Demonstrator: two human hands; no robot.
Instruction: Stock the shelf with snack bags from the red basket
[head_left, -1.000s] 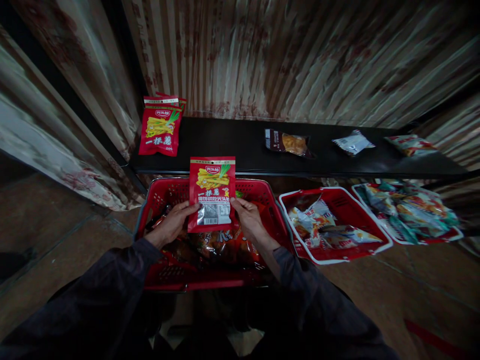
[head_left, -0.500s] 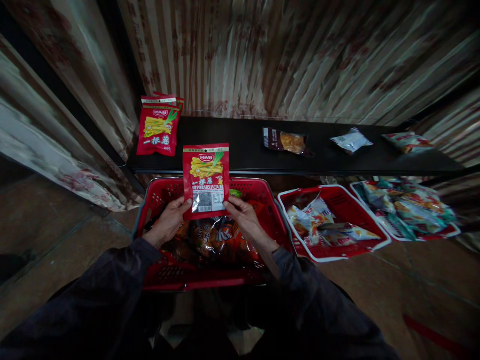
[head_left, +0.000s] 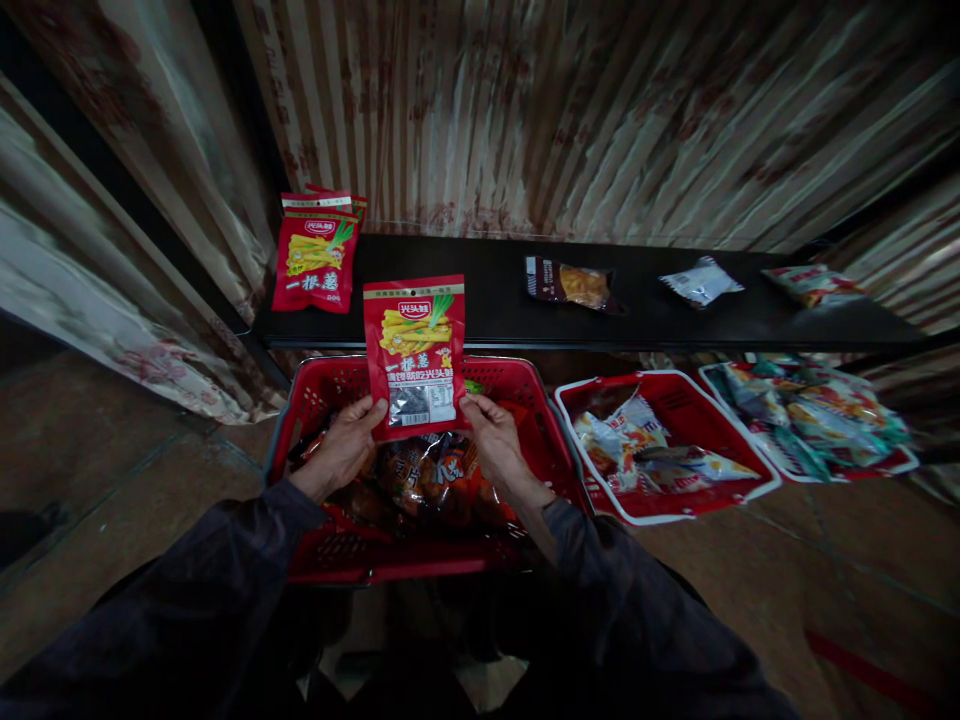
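A red snack bag (head_left: 415, 350) with yellow sticks printed on it is held upright between both hands. My left hand (head_left: 349, 440) pinches its lower left corner, and my right hand (head_left: 495, 440) pinches the lower right one. Below the bag is a red basket (head_left: 517, 385) with several dark and orange snack packets (head_left: 420, 475) inside. Matching red bags (head_left: 315, 260) stand stacked at the left end of the black shelf (head_left: 450, 270).
On the shelf lie a brown packet (head_left: 574, 285), a white packet (head_left: 703, 282) and a red-and-green packet (head_left: 814, 285). Two more baskets of packets, one nearer (head_left: 701, 400) and one at far right (head_left: 892, 465), sit below. A curtain (head_left: 487, 120) hangs behind.
The held red bag has come slightly up and closer to the camera, and its print now looks a little larger. Both hands keep their grip, with the right hand shifted slightly right.
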